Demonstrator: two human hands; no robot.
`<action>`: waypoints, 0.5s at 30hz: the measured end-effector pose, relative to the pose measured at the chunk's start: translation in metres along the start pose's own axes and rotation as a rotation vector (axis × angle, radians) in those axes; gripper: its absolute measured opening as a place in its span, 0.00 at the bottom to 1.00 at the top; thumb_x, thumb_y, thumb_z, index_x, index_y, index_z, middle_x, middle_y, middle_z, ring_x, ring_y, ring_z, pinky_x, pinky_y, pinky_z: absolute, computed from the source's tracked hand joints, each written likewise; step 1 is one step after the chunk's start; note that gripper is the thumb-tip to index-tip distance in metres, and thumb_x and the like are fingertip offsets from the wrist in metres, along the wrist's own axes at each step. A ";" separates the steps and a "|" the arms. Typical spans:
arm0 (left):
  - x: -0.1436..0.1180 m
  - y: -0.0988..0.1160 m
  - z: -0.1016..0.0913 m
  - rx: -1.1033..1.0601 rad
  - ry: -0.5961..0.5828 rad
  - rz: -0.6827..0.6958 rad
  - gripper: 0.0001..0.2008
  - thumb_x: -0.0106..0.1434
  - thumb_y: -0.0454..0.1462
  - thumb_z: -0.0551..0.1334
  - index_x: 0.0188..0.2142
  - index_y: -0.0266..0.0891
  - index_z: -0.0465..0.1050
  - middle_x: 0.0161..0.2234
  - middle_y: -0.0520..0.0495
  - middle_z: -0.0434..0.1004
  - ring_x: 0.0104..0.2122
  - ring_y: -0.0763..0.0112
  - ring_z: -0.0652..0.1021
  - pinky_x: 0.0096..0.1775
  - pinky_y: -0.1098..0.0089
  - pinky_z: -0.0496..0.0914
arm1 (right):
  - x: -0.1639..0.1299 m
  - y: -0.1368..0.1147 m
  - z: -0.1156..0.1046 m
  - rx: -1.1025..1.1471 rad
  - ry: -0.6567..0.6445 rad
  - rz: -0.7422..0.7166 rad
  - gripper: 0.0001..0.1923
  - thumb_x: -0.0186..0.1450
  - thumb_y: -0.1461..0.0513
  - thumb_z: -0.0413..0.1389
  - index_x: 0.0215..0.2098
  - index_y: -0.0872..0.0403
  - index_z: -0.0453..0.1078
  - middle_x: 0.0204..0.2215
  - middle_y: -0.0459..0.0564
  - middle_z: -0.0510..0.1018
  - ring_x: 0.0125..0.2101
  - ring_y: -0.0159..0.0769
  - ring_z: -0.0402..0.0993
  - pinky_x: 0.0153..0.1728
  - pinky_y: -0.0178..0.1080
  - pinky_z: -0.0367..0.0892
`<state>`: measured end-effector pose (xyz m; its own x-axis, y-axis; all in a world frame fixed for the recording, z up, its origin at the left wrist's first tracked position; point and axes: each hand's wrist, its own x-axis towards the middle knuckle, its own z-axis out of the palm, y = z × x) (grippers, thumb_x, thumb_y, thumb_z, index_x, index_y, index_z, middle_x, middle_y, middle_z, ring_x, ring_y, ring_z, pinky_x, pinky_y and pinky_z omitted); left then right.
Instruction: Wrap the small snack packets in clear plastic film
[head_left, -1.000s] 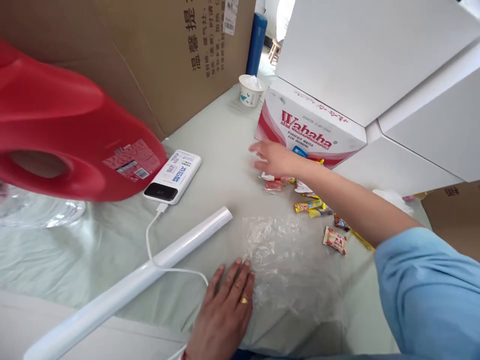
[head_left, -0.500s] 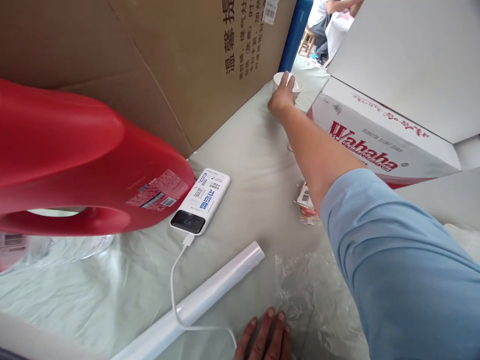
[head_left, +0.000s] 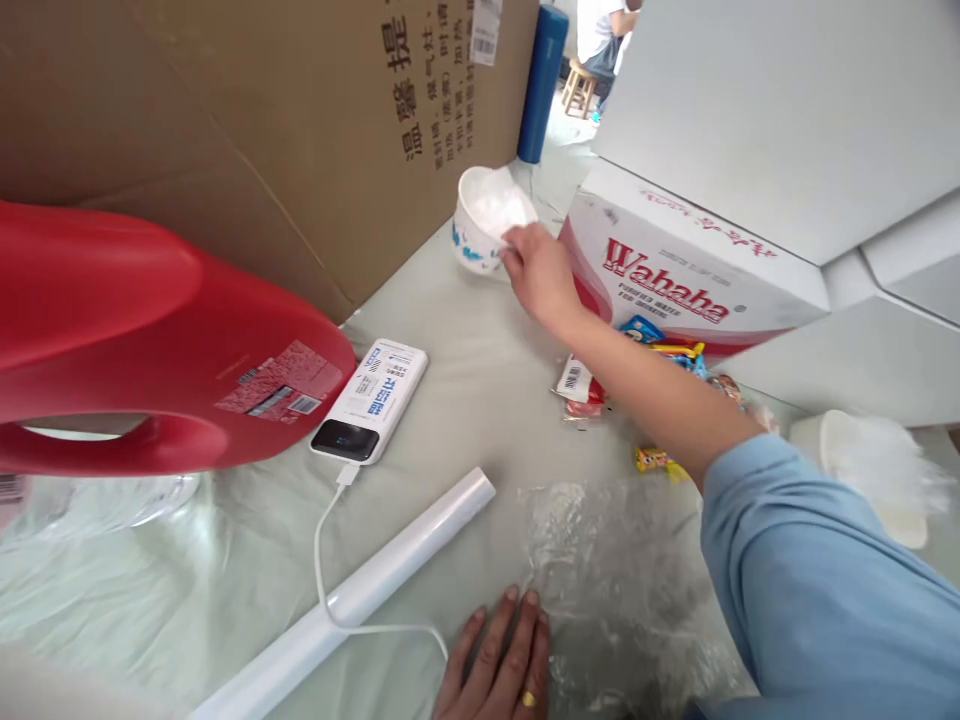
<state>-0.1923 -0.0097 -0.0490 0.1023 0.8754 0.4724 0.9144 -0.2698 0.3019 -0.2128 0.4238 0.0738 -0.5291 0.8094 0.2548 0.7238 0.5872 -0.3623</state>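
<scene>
At the far side, my right hand point(head_left: 541, 275) grips the near right rim of a white paper bowl point(head_left: 476, 248) with blue flower prints. The bowl leans slightly, and something white and crumpled, perhaps thin plastic, shows inside it. My left hand point(head_left: 495, 660), wearing a gold ring, lies flat with fingers stretched on the covered table at the bottom edge. Close to it are a white cable point(head_left: 390, 629) and a roll of clear film point(head_left: 405, 555). The cable runs to a white power bank point(head_left: 379, 395). Clear plastic sheeting point(head_left: 592, 540) spreads right of my left hand.
A large cardboard box point(head_left: 322, 130) and a red jug point(head_left: 247, 340) stand left. A blue cylinder point(head_left: 541, 90) stands behind the bowl. Right are a Wahaha carton point(head_left: 675, 265), snack packets point(head_left: 581, 388) and a pale container point(head_left: 832, 440). Beyond sits a person point(head_left: 600, 30).
My right hand has drawn back with the bowl, away from the blue cylinder's base and nearer to me. The view has shifted, showing more packets. My left hand stays flat.
</scene>
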 end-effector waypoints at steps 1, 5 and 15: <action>0.001 0.000 -0.003 -0.031 -0.027 -0.012 0.16 0.69 0.34 0.60 0.53 0.43 0.80 0.56 0.46 0.82 0.63 0.62 0.74 0.73 0.57 0.49 | -0.035 0.000 -0.012 0.050 0.000 -0.054 0.09 0.75 0.61 0.51 0.49 0.53 0.72 0.48 0.55 0.76 0.51 0.45 0.72 0.57 0.46 0.68; 0.007 0.002 -0.014 -0.136 -0.059 -0.061 0.19 0.71 0.35 0.58 0.59 0.39 0.76 0.60 0.44 0.78 0.63 0.58 0.74 0.71 0.58 0.51 | -0.185 0.014 -0.068 0.289 0.005 -0.109 0.10 0.75 0.56 0.51 0.43 0.51 0.72 0.40 0.52 0.78 0.44 0.41 0.76 0.48 0.43 0.70; 0.012 -0.009 -0.016 0.009 -0.107 0.142 0.22 0.69 0.34 0.59 0.61 0.36 0.71 0.61 0.35 0.76 0.61 0.48 0.75 0.62 0.50 0.62 | -0.387 0.117 -0.221 0.925 0.653 0.638 0.12 0.63 0.56 0.65 0.36 0.49 0.66 0.28 0.41 0.70 0.27 0.29 0.68 0.30 0.34 0.72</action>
<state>-0.2050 -0.0033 -0.0330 0.2717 0.8666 0.4185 0.8912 -0.3907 0.2304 0.1745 0.1806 0.1309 0.2950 0.9501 0.1017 0.0556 0.0892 -0.9945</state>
